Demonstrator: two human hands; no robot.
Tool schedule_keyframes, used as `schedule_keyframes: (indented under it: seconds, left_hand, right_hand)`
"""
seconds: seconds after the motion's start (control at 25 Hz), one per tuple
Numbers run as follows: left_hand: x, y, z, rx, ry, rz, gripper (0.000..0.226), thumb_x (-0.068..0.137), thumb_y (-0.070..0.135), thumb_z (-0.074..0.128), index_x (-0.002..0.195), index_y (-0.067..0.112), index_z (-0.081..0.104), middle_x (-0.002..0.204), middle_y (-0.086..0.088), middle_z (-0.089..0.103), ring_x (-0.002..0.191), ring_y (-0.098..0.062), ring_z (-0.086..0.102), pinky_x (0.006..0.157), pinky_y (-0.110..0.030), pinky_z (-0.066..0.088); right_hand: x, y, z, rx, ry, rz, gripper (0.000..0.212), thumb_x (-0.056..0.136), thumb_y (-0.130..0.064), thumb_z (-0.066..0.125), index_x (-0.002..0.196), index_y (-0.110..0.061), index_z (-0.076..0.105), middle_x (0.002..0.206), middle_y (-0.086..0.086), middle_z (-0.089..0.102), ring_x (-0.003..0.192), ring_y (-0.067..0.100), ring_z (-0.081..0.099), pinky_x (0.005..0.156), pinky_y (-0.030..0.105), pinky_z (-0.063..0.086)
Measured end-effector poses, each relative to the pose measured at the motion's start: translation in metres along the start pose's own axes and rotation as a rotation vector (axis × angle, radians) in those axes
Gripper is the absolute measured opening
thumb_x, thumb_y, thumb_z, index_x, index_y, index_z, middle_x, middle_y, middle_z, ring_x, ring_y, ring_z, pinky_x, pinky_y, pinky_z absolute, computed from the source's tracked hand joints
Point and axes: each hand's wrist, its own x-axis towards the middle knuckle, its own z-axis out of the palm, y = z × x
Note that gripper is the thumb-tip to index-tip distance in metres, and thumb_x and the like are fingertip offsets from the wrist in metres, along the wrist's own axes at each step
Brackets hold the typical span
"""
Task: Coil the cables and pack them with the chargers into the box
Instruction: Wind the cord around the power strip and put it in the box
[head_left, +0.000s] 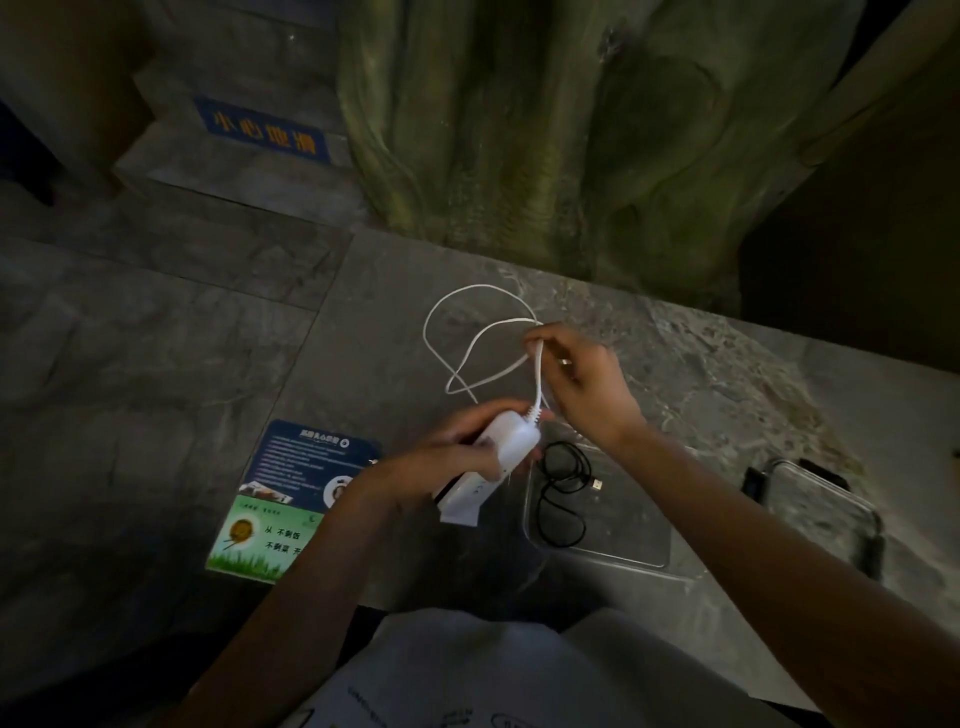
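Note:
My left hand (441, 457) grips a white charger (511, 441) above the stone table. Its white cable (441, 322) runs up from the charger's end into my right hand (576, 379), which pinches it, and loops loosely over the table behind. A second white block (465, 501) lies under the charger, partly hidden by my left hand. A clear plastic box (623, 551) sits just right of my hands. Inside it lies a coiled black cable (561, 493) with a USB plug.
The box's clear lid (826, 509) with dark latches lies at the far right. A blue and green printed card (280, 499) sits on the table's left corner. A rough rock-like pillar (545, 145) rises behind the table. Floor and steps lie to the left.

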Motion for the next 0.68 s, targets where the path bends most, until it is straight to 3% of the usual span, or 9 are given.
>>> schedule_keyframes:
  seconds: [0.12, 0.28, 0.48, 0.6, 0.68]
  left_hand:
    - [0.0, -0.003, 0.009, -0.021, 0.096, -0.015, 0.06, 0.067, 0.011, 0.056, 0.124, 0.03, 0.053, 0.129, -0.004, 0.055, 0.114, -0.022, 0.055, 0.089, -0.033, 0.05]
    - [-0.01, -0.008, 0.008, -0.1, 0.21, -0.079, 0.049, 0.074, 0.005, 0.054, 0.112, 0.036, 0.057, 0.109, 0.002, 0.06, 0.09, -0.007, 0.064, 0.069, -0.018, 0.053]
    - [-0.009, -0.033, -0.022, -0.07, 0.583, -0.074, 0.048, 0.072, 0.014, 0.057, 0.116, 0.035, 0.057, 0.109, 0.0, 0.062, 0.101, -0.019, 0.059, 0.075, -0.026, 0.051]
    - [-0.007, -0.045, -0.047, 0.014, 0.718, -0.083, 0.049, 0.086, -0.003, 0.056, 0.128, 0.022, 0.053, 0.117, -0.005, 0.059, 0.109, -0.022, 0.055, 0.077, -0.025, 0.049]
    - [-0.006, -0.055, -0.063, 0.069, 0.783, -0.114, 0.051, 0.088, -0.002, 0.056, 0.133, 0.019, 0.049, 0.122, -0.005, 0.055, 0.113, -0.022, 0.053, 0.089, -0.034, 0.05]
  right_hand:
    - [-0.004, 0.014, -0.007, -0.023, -0.05, 0.036, 0.02, 0.096, -0.012, 0.054, 0.113, -0.014, 0.065, 0.093, -0.011, 0.066, 0.08, -0.012, 0.06, 0.073, 0.006, 0.044]
    - [-0.008, 0.031, 0.004, 0.0, -0.106, 0.115, 0.023, 0.096, -0.023, 0.056, 0.114, -0.014, 0.066, 0.104, 0.0, 0.072, 0.093, 0.009, 0.067, 0.086, 0.025, 0.054]
    - [-0.002, 0.036, 0.02, 0.012, -0.167, 0.173, 0.03, 0.093, -0.008, 0.057, 0.123, -0.01, 0.06, 0.107, 0.006, 0.069, 0.096, 0.012, 0.063, 0.082, 0.008, 0.046]
    - [-0.002, 0.043, 0.035, -0.053, -0.232, 0.21, 0.038, 0.09, -0.003, 0.058, 0.126, -0.012, 0.056, 0.103, 0.003, 0.066, 0.098, 0.017, 0.064, 0.091, 0.028, 0.052]
    - [-0.004, 0.048, 0.045, -0.097, -0.271, 0.25, 0.038, 0.089, -0.006, 0.059, 0.126, -0.015, 0.057, 0.104, 0.003, 0.068, 0.101, 0.02, 0.066, 0.092, 0.03, 0.051]
